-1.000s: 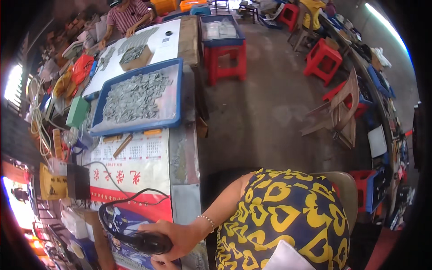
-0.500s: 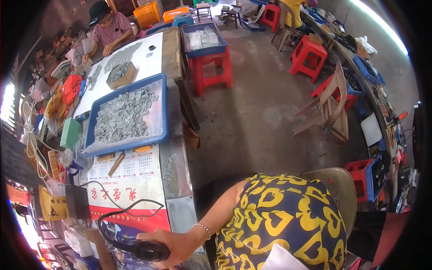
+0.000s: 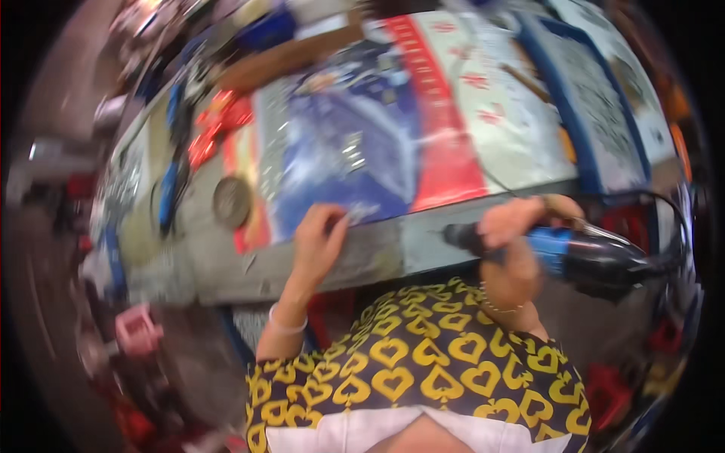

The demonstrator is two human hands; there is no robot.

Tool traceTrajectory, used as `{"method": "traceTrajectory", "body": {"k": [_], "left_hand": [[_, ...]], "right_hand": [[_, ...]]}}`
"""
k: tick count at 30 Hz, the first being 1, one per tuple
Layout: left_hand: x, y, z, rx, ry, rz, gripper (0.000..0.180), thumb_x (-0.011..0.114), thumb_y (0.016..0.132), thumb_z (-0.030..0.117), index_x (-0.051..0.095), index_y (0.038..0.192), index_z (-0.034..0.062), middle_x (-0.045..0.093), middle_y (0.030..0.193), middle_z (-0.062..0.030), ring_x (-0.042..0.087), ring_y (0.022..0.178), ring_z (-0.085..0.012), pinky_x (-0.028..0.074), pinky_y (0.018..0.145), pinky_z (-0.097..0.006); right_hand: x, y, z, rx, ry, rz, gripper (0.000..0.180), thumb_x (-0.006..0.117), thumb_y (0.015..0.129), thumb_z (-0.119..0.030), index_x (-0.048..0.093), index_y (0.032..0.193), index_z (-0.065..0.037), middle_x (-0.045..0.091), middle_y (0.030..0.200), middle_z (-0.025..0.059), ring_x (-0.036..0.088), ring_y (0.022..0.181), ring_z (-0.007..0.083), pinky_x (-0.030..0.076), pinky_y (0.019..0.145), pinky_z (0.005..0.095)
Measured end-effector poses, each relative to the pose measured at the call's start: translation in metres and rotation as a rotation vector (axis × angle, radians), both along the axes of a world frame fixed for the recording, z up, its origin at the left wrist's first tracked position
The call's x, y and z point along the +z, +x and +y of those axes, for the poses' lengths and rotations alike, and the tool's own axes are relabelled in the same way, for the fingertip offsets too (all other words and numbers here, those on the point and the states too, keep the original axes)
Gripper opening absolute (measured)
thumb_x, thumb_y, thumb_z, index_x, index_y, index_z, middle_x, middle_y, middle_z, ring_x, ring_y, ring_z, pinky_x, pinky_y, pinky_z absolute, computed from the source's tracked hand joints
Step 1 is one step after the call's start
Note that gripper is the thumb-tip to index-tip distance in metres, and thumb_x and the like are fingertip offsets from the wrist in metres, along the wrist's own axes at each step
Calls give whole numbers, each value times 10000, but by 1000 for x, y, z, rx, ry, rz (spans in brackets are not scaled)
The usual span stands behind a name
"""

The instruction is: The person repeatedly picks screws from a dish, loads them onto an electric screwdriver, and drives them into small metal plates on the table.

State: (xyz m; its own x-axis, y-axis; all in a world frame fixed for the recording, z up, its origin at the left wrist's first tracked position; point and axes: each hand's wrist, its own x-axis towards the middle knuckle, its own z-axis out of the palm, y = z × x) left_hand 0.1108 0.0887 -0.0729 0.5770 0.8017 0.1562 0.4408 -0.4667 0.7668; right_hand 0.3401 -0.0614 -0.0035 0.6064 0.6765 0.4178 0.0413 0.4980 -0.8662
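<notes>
My right hand is wrapped round a corded blue-and-black power tool at the table's near edge. The tool lies roughly level, its dark nose pointing left and its cable running off to the right. Blur hides the exact kind of tool. Over the near edge of a blue, red and white printed sheet, my left hand has loosely bent fingers with the thumb a little apart; nothing shows in it. Several small pale shapes appear on the sheet's blue part, pieces or print, I cannot tell which.
A blue tray of small grey pieces stands at the right, near a wooden stick. On the left are a round grey-brown object, red plastic and a blue-handled tool. A pinkish-red stool stands beyond the table.
My view has swung left and down to the table. The power tool, earlier lower left in my right hand, is now raised at the right. My left hand has come into view.
</notes>
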Motion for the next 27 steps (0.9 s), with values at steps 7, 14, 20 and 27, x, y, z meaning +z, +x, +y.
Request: {"method": "traceTrajectory", "body": {"k": [7,14,20,27], "left_hand": [[14,4,-9,31,38,-25,133,654,829,27,600,946,-5,607,873,-128,622,791,-238,486,695,-320],[-11,28,29,-12,226,50,186,682,799,61,573,944,23,593,861,-125,611,795,-283,484,687,-361],[-22,44,48,-98,276,84,174,685,787,103,560,888,36,573,835,-130,566,779,-318,451,671,-403],[-8,62,34,-128,249,124,140,655,824,95,570,910,24,562,838,-164,552,787,-358,436,691,-431]], "right_hand": [[25,-13,-5,-55,226,122,463,568,819,-22,390,1246,-15,508,770,68,517,634,163,476,634,354],[23,-23,3,-18,210,104,465,589,823,-29,390,1244,-29,513,771,64,527,627,164,475,634,357],[20,-22,15,-21,194,132,501,603,810,-15,358,1247,-37,525,762,72,540,625,174,493,645,355],[15,-5,7,25,66,138,502,668,744,84,431,1169,-39,595,834,44,586,762,104,480,702,243]]}}
